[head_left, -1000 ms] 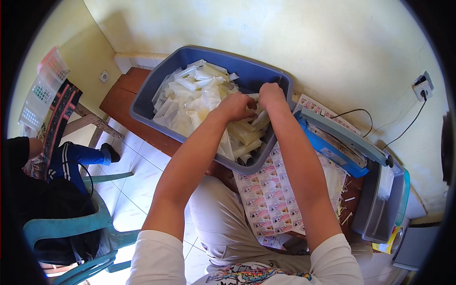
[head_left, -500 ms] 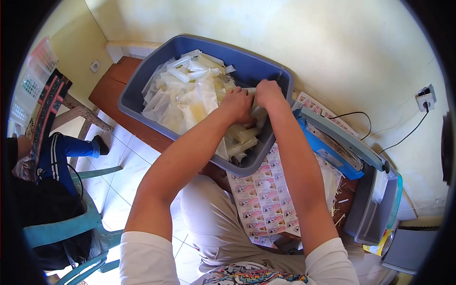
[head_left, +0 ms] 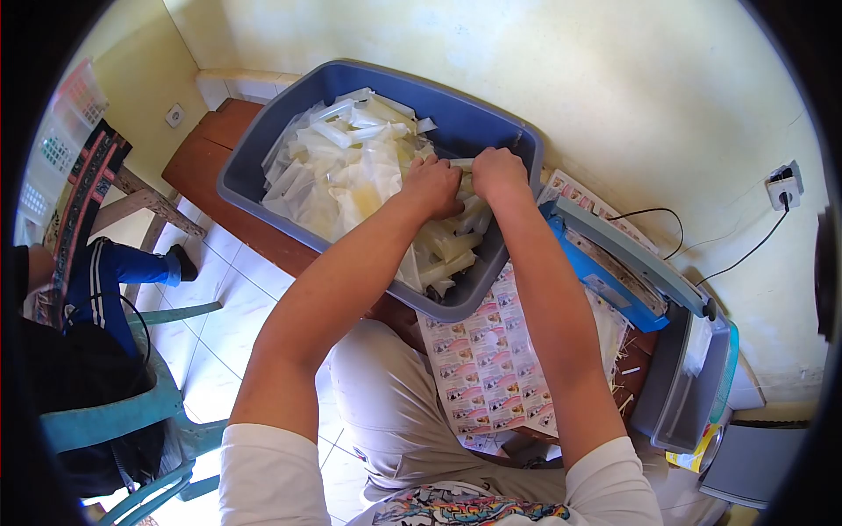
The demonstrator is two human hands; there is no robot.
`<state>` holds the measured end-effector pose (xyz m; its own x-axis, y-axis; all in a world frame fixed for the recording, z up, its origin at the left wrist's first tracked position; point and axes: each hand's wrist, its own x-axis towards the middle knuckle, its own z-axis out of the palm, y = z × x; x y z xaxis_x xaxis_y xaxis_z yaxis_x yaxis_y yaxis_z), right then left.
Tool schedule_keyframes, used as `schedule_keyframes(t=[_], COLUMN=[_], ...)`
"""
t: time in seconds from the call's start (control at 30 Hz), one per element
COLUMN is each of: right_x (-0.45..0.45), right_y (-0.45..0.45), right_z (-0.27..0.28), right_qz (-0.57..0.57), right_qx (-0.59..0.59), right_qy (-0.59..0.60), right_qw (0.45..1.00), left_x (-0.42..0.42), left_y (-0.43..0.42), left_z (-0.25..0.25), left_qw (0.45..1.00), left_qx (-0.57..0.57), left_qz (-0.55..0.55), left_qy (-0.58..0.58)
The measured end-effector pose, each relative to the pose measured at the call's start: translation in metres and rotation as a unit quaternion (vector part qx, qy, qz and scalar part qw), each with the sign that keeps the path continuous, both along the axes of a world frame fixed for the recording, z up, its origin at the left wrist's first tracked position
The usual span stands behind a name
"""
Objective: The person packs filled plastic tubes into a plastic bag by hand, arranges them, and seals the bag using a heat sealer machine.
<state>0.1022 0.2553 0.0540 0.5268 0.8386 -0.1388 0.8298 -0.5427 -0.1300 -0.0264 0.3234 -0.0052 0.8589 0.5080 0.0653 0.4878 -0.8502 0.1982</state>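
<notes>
A large grey plastic tub [head_left: 289, 206] holds a heap of translucent, pale-yellow filled plastic packets [head_left: 346, 162]. Both of my hands are over its right half. My left hand [head_left: 433, 188] is closed on one end of a plastic packet [head_left: 463, 164], and my right hand [head_left: 500, 174] grips the other end near the tub's right wall. Only a short stretch of that packet shows between the hands; the fingertips are mostly hidden. Below my hands lie more packets [head_left: 452, 254] in the tub's front right corner.
The tub stands on a brown wooden bench [head_left: 210, 149] along the wall. To its right are a blue sealing machine [head_left: 605, 272], printed paper [head_left: 487, 368] and a grey bin [head_left: 684, 386]. At left, a person in blue trousers [head_left: 132, 267] sits in a green chair [head_left: 114, 412].
My hands stay almost in place, still gripping the packet, with a slight shift of the fingers. The view has tilted very slightly.
</notes>
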Motion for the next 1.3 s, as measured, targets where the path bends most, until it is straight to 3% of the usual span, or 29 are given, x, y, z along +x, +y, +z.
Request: schedule_keyframes(t=[0.13,0.2,0.23,0.3,0.4,0.53,0.6,0.73,0.93,1.0,1.13,1.2,1.3], right_x=[0.021,0.031,0.036,0.036,0.035,0.036,0.029,0.021,0.007,0.006,0.008,0.013,0.012], right_y=[0.012,0.018,0.020,0.022,0.022,0.023,0.021,0.016,0.009,0.013,0.012,0.012,0.013], right_z=[-0.021,-0.026,-0.028,-0.022,-0.024,-0.023,-0.025,-0.025,-0.004,-0.016,-0.016,-0.014,-0.015], right_qz=[0.062,0.064,0.062,0.101,0.068,0.102,0.059,0.032,0.048,-0.033,-0.036,0.049,0.030], right_qx=[-0.059,0.054,0.054,-0.034,-0.011,-0.039,-0.044,-0.017,-0.106,-0.073,-0.073,-0.095,-0.083], right_qy=[0.004,0.028,0.028,0.020,0.053,0.040,-0.021,-0.032,0.004,0.014,0.019,0.011,0.028], right_qw=[0.996,0.996,0.996,0.994,0.996,0.993,0.997,0.999,0.993,0.997,0.996,0.994,0.996], left_x=[0.000,-0.001,-0.002,0.000,0.003,-0.001,-0.001,0.001,0.000,0.000,0.000,0.000,0.001], left_y=[0.004,0.005,0.006,0.004,0.000,-0.003,-0.002,-0.001,0.001,0.003,0.005,0.006,0.007], left_z=[0.000,-0.001,-0.001,0.001,0.005,0.005,0.000,-0.004,0.007,0.010,0.004,0.000,-0.003], left_qw=[1.000,1.000,1.000,0.999,0.995,1.000,1.000,1.000,0.998,0.996,0.997,0.998,0.998], left_qx=[-0.005,-0.011,-0.015,-0.018,-0.072,-0.015,-0.004,0.001,-0.043,-0.058,-0.056,-0.048,-0.043], left_qz=[0.003,0.003,0.004,0.005,0.044,0.009,0.011,0.025,0.042,0.042,0.039,0.038,0.034], left_qy=[0.003,-0.002,-0.016,-0.030,-0.048,0.000,0.009,0.011,0.031,0.054,0.029,0.009,0.005])
